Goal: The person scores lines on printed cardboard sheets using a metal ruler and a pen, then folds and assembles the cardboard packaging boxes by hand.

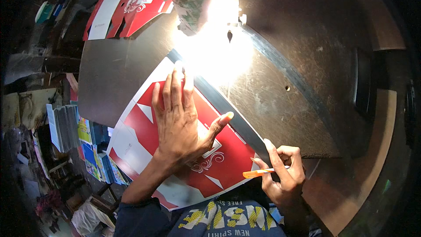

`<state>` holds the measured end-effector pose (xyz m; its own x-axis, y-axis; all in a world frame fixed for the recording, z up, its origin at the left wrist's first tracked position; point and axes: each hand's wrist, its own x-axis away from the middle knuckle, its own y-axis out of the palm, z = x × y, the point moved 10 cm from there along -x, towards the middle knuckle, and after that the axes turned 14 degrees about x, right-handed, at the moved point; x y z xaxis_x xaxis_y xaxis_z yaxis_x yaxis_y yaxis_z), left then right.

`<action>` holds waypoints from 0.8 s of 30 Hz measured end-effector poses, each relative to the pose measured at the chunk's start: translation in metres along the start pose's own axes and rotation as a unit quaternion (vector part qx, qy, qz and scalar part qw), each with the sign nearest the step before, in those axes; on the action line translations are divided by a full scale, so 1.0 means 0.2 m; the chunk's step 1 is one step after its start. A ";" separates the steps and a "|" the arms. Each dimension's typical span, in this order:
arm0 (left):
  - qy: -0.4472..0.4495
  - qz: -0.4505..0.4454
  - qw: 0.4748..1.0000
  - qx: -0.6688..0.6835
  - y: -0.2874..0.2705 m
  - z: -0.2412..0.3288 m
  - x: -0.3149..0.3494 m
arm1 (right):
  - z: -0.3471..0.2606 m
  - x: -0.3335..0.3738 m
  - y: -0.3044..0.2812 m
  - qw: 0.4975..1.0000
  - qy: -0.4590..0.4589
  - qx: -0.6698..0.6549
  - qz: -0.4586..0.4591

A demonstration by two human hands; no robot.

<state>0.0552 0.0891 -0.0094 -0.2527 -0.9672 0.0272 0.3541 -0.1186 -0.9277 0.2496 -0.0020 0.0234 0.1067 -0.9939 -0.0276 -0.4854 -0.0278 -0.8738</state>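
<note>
A red and white printed card sheet (142, 142) with white scroll designs lies at a slant on the table in front of me. Along its upper right edge runs a long dark straight strip (245, 132), like a ruler. My left hand (177, 125) is spread flat on the sheet, its fingertips near the strip's far end and its thumb on the strip. At the strip's near end, my right hand (286, 176) has its fingers curled around a slim orange pen-like tool (258, 174). The index fingertip touches the strip. What kind of tool it is, I cannot tell.
More red and white printed sheets (127, 11) lie at the back left. A bright lamp (226, 0) glares beside a plastic-wrapped bundle (188, 8). The dark tabletop (302, 61) has a hole and a curved band. Stacked booklets (63, 125) stand at the left.
</note>
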 end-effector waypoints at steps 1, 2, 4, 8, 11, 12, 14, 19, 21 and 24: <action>0.001 0.017 1.000 0.007 -0.03 0.01 -0.01 | -0.01 -0.02 0.00 1.000 -0.018 0.002 0.008; 0.001 0.014 1.000 0.008 -0.03 0.01 -0.01 | -0.02 -0.02 -0.01 0.999 -0.037 0.002 0.017; 0.008 0.046 0.998 0.051 -0.06 0.01 -0.01 | -0.02 0.00 -0.01 0.999 -0.041 -0.005 0.029; 0.000 0.044 0.996 0.072 -0.08 0.01 -0.01 | -0.08 -0.02 -0.02 0.997 -0.066 0.025 0.043; -0.014 0.021 0.999 0.044 -0.04 0.00 0.00 | -0.08 -0.05 0.00 0.997 -0.064 0.012 0.032; -0.016 0.019 0.999 0.041 -0.03 0.01 -0.01 | -0.08 -0.05 0.00 0.997 -0.067 0.015 0.040; -0.024 0.024 0.999 0.024 -0.03 0.01 -0.02 | -0.08 -0.05 0.01 0.997 -0.066 0.020 0.045; -0.030 0.024 0.999 0.020 -0.04 -0.03 -0.04 | -0.10 -0.07 0.01 0.998 -0.033 0.019 0.046; -0.038 0.028 0.999 0.005 -0.05 -0.03 -0.02 | -0.07 -0.03 -0.01 0.998 -0.030 0.025 0.042; -0.015 0.023 1.000 0.014 -0.04 0.01 -0.02 | -0.05 -0.01 -0.02 0.996 -0.044 0.044 0.058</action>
<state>0.0549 0.0936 -0.0011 -0.2084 -0.9780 -0.0043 0.3909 -0.0792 -0.9170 0.2431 -0.0016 0.0308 0.1329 -0.9765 -0.1698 -0.4221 0.0993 -0.9011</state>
